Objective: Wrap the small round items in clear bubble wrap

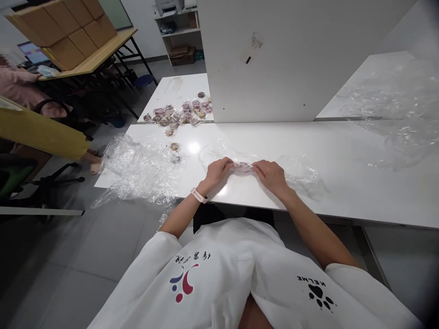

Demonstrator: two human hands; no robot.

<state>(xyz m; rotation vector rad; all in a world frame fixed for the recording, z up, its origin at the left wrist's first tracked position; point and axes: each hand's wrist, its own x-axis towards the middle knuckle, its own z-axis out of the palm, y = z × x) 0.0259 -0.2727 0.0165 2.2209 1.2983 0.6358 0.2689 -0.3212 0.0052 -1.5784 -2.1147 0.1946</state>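
Observation:
Between my hands is a small pinkish bundle [243, 167] in clear plastic wrap; what lies inside is too blurred to name. My left hand [216, 172] pinches the wrap at the bundle's left end, a pale watch band on that wrist. At the opposite end my right hand [272, 177] closes its fingers on the same wrap. Loose sheets of clear film [303, 176] spread on the white table [363, 196] beyond and right of my hands. Two small round wrapped pieces, one brownish [174, 146] and one clear-looking [175, 157], lie left of them.
Many small wrapped discs [171, 116] are heaped at the back left. Crumpled film [137, 167] hangs over the table's left end, and more film [404, 109] covers the right. A tall white panel [267, 68] stands behind. Cardboard boxes [68, 36] and a seated person [24, 87] are far left.

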